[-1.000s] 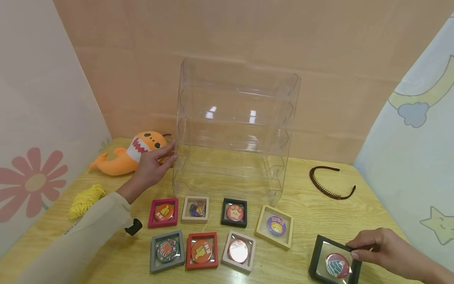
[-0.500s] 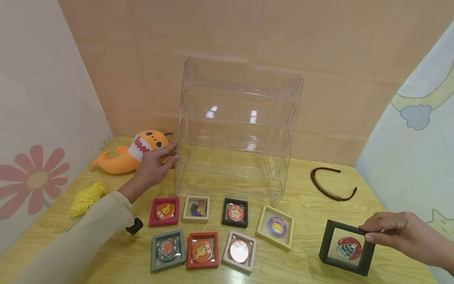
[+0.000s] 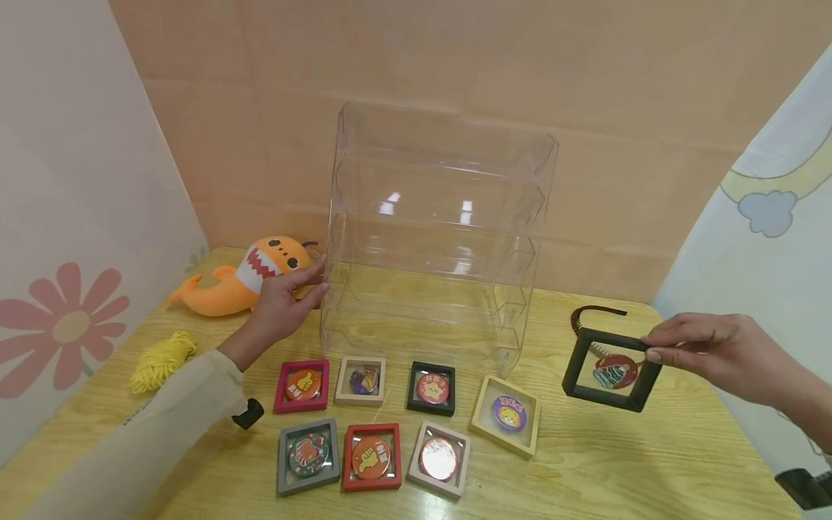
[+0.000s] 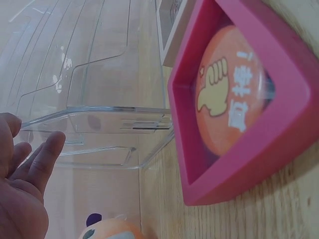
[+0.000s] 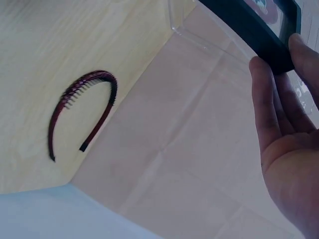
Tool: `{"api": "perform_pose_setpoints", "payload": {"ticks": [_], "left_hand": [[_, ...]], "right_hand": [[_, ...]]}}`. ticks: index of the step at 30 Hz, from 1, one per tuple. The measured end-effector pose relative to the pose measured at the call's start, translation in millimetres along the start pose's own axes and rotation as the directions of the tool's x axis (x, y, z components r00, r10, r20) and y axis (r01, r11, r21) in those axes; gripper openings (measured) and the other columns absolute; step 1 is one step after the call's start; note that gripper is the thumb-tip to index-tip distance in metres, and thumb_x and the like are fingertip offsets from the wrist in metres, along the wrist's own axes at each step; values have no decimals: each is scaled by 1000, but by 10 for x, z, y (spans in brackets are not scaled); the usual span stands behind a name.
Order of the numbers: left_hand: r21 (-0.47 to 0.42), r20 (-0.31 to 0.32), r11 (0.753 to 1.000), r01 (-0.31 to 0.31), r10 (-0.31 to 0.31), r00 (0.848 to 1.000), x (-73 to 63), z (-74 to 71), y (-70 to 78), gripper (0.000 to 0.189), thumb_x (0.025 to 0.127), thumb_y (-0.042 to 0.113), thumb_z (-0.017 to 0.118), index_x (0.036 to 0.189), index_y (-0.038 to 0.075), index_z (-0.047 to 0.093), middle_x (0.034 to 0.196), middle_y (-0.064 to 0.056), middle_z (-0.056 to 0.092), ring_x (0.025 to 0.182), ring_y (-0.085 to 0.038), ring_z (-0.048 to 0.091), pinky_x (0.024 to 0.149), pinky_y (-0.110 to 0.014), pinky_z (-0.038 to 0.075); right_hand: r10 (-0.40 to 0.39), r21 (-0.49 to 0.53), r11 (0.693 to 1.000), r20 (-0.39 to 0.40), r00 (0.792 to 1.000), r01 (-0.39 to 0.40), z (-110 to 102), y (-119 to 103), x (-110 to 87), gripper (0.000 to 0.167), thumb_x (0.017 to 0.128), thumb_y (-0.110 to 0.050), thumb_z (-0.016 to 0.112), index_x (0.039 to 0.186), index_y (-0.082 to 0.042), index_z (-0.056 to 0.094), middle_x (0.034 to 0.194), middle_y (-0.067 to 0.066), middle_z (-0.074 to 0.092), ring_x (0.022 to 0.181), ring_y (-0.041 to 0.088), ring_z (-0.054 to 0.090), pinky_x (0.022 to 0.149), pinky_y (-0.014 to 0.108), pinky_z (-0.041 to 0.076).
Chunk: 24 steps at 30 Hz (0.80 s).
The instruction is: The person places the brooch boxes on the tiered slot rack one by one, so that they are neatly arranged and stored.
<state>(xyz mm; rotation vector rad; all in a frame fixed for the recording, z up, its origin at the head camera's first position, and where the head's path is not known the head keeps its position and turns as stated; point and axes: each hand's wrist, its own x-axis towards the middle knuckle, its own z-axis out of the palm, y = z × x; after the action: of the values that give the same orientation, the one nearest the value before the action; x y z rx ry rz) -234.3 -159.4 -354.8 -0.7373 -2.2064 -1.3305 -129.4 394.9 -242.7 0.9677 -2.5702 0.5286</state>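
Observation:
My right hand (image 3: 724, 350) pinches the right edge of a black square frame (image 3: 575, 375) between thumb and fingers. It is held up over the right part of the table, its clear window showing a round red badge (image 3: 617, 370) with a tree design. My left hand (image 3: 282, 307) touches the left side of a clear, tiered display rack (image 3: 429, 267), its fingers (image 4: 47, 162) fairly straight at the panel edge. In front of the rack lie several similar framed badges, among them a magenta frame (image 4: 284, 89) and another black frame (image 3: 411, 390).
An orange plush shark (image 3: 217, 296) lies behind my left wrist, with yellow yarn (image 3: 162, 361) nearer. A dark toothed headband (image 5: 82, 82) lies at the back right, partly behind the lifted frame in the head view. Printed walls enclose the table (image 3: 585, 469).
My right hand has lifted the black frame off the front right of the table, up and toward the back, then leftward. My left hand stays at the rack.

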Motion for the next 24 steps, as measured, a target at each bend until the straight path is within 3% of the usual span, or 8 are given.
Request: {"api": "perform_pose_setpoints", "payload": {"ticks": [10,19,24], "left_hand": [[-25,-22,1000,-2,1,1000,-21,-6,28,45,88,-3,64,132,-1,52,121,-20,58,98,-32,64,60,-20,55],[-70,-13,998,2,-3,1000,-15,47,41,45,87,-6,63,131,-4,52,121,-21,58,96,-36,63,58,-22,56],[-76,-12,997,-5,4,1000,-9,67,37,44,88,-5,63,130,-4,52,124,-19,56,97,-35,63,59,-23,56]], "right_hand": [[-23,-78,997,-90,996,16,64,-69,591,37,60,10,82,81,-20,76,85,-12,69,72,-9,60,59,7,47],[-70,23,997,-114,991,73,104,-127,922,33,61,16,80,82,-9,76,84,-5,70,76,-6,61,64,8,51],[-23,56,998,-140,990,31,118,-166,1130,26,67,13,78,84,-6,76,85,-5,70,77,-6,61,66,8,51]]}}
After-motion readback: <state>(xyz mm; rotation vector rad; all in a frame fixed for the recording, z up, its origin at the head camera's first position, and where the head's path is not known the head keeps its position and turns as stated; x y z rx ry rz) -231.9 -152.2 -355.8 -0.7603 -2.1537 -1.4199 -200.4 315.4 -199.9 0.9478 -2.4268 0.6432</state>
